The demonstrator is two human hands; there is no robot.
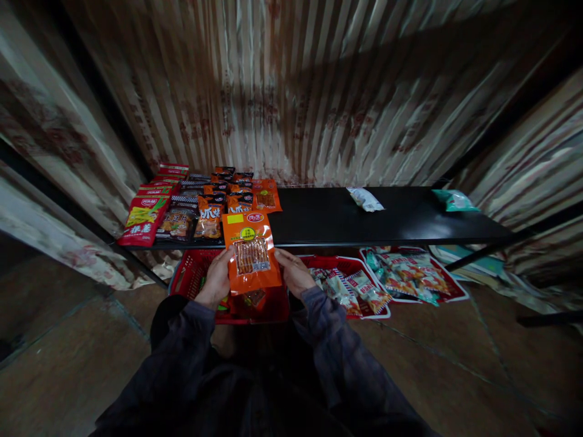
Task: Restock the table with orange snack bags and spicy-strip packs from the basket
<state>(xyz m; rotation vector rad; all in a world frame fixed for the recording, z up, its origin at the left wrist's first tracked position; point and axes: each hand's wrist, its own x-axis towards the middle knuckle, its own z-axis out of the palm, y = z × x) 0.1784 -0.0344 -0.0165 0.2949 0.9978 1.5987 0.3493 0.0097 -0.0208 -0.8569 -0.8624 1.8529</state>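
Between my two hands is an orange snack packet [252, 254] with a clear window showing reddish-brown strips. My left hand [215, 280] grips its left edge and my right hand [294, 271] its right edge, both closed on it. It is held upright above the red basket [182, 273] and in front of the black shelf [314, 221]. A similar orange packet [266, 195] lies on the shelf just behind. To its left stand rows of orange-and-black packets [210, 220], dark packets [177, 220] and red packets [146, 215].
A white packet [365, 199] and a green packet [454, 200] lie on the shelf's right half. Below it, a middle basket [385, 290] and a right basket [458, 291] hold more packets. Dark posts and a draped, striped curtain [291, 91] enclose the shelf.
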